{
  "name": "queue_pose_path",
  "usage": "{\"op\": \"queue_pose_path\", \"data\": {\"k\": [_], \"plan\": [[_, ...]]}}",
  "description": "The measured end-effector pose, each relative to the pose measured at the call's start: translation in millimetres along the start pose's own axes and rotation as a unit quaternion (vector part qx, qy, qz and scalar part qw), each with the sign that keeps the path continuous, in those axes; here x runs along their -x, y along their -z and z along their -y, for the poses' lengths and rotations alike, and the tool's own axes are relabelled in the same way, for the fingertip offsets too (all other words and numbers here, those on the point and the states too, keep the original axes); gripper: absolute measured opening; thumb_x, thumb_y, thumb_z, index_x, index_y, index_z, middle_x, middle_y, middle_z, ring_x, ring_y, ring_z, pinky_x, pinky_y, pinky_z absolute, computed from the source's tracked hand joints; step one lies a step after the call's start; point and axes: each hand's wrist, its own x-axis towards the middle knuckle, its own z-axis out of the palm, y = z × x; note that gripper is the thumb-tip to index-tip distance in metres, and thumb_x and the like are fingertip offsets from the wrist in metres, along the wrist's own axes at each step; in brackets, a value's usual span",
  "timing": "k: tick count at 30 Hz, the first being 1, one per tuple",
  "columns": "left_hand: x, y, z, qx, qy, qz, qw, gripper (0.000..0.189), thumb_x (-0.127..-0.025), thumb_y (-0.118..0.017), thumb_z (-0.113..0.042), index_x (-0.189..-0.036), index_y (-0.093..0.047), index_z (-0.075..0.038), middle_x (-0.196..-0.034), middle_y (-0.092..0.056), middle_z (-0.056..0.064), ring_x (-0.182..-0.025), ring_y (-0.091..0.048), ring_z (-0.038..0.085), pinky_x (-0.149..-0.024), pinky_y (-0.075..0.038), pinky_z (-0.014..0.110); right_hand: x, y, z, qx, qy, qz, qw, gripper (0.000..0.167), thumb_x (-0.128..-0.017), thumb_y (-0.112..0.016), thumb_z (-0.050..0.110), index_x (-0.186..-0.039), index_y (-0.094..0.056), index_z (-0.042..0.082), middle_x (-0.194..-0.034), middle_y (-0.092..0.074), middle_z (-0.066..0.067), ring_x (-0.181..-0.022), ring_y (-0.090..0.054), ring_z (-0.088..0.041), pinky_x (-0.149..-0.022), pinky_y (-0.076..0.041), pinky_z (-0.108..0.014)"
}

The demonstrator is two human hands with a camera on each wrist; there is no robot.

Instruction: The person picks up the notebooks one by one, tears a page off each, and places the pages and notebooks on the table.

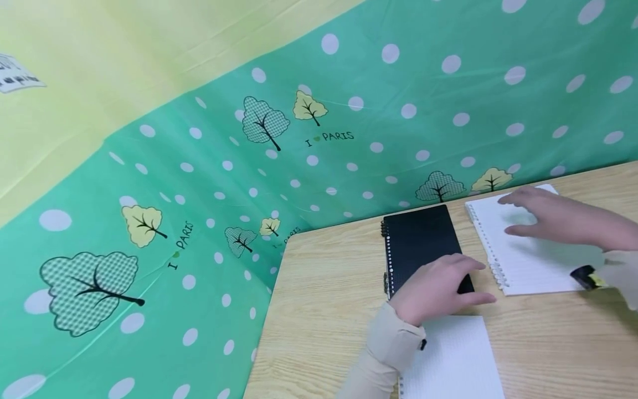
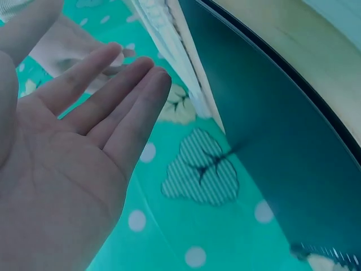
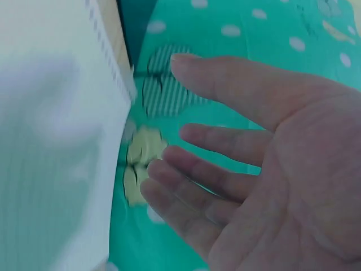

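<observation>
The fingers of both hands are released and grasp nothing. The left hand [image 1: 436,291] is above the near end of a black notebook [image 1: 418,235]; the right hand [image 1: 555,217] is over a lined notebook [image 1: 528,269], its thumb spread from the fingers. Three stationery pieces lie here, one black and two white. The black notebook, left of the lined one, has a plain dark cover, small holes down its left edge and black rings in two groups. The lined notebook, at far right, shows faint ruling, pale rings on its left edge and a soft shadow. The grid pad [image 1: 456,357], nearest, is white with fine squares, partly hidden by the left sleeve [image 1: 386,349]. One wooden table [image 1: 319,299] bears all three; beyond it hangs a dotted green cloth [image 1: 199,183].
</observation>
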Motion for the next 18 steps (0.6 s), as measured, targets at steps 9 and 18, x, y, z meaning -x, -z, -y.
{"op": "queue_pose_path", "data": {"k": [9, 18], "plan": [[-33.0, -10.3, -16.6, -0.052, -0.009, 0.013, 0.9985, 0.058, -0.092, -0.061, -0.058, -0.142, -0.053, -0.028, -0.140, -0.052, -0.017, -0.129, -0.046, -0.007, -0.101, -0.037, 0.007, -7.7, 5.4, -39.5, 0.024, -0.043, 0.005, 0.9988, 0.060, -0.086, -0.076, 0.016, -0.130, -0.051, -0.017, -0.125, -0.051, -0.040, -0.112, -0.051, -0.055, -0.087, -0.047, -0.064], [-49.7, -20.3, -24.4, -0.100, 0.013, 0.049, 0.9937, 0.064, -0.094, -0.054, -0.063, -0.149, -0.042, -0.035, -0.157, -0.033, -0.018, -0.144, -0.024, -0.007, -0.112, -0.024, 0.009, -18.3, -2.0, -58.7, 0.047, -0.015, -0.007, 0.9987, 0.061, -0.084, -0.079, 0.016, -0.125, -0.051, -0.020, -0.122, -0.052, -0.044, -0.112, -0.050, -0.060, -0.092, -0.042, -0.068]]}}
